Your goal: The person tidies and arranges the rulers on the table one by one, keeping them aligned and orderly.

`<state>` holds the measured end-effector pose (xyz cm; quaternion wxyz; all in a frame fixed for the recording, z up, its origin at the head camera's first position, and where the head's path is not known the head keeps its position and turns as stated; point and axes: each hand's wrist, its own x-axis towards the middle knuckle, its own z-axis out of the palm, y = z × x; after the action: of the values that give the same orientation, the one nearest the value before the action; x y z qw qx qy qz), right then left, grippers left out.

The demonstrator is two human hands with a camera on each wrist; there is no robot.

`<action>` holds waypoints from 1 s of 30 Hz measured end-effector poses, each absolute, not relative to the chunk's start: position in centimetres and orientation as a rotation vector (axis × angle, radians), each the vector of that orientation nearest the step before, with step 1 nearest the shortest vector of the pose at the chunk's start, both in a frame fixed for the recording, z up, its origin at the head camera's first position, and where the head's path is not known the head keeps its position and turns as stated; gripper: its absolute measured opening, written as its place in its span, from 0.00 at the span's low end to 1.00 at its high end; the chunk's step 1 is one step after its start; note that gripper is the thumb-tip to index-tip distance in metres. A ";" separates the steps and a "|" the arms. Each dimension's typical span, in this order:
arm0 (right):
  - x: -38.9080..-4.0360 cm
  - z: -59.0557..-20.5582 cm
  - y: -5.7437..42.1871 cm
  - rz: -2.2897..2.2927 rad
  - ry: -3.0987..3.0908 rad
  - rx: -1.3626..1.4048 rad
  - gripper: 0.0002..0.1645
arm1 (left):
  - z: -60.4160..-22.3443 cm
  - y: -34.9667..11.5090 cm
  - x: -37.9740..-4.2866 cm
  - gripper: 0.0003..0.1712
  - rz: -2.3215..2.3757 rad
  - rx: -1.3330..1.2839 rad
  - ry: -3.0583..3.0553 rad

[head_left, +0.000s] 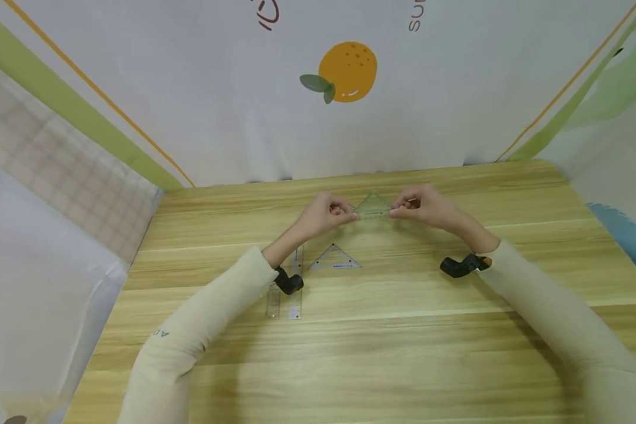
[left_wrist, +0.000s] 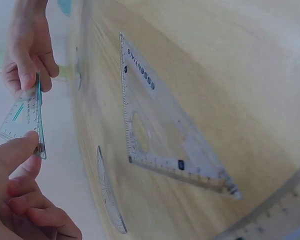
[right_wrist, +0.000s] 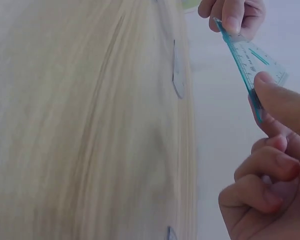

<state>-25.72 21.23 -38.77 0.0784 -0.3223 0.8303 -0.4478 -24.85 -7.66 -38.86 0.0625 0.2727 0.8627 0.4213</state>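
A clear set square with teal-green edges is held up over the far part of the table, its long edge toward the person. My left hand pinches its left corner between thumb and forefinger. At the opposite corner, my right hand pinches it the same way. The right wrist view shows the set square tilted, with the right thumb flat on its printed face. Nearer the person, a second clear set square, printed ESSENTIALS, lies on the wood.
Two clear rulers, a wide one and a narrow one, lie partly under the left wrist's black camera mount. In the left wrist view a clear protractor lies on the wooden table. A white printed curtain hangs behind.
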 end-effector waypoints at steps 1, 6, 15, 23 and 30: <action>-25.9 -39.2 21.4 -1.338 2.476 -0.963 0.04 | -38.9 -7.7 -24.8 0.10 1.274 0.812 2.611; -26.2 -40.3 21.9 -1.330 2.386 -0.993 0.06 | -39.3 -8.1 -24.1 0.09 1.260 0.803 2.616; -25.5 -40.5 21.9 -1.291 2.384 -0.996 0.04 | -39.3 -8.3 -23.0 0.09 1.230 0.884 2.629; -24.9 -41.0 21.7 -1.294 2.408 -1.008 0.04 | -39.3 -8.4 -22.6 0.08 1.218 0.885 2.624; -24.4 -41.1 21.7 -1.268 2.464 -1.012 0.04 | -39.6 -8.4 -22.4 0.08 1.211 0.864 2.607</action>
<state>-24.40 21.73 -41.08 0.0953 -0.3415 0.8314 -0.4279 -22.45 -8.43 -39.59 0.0697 0.2872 0.8664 0.4025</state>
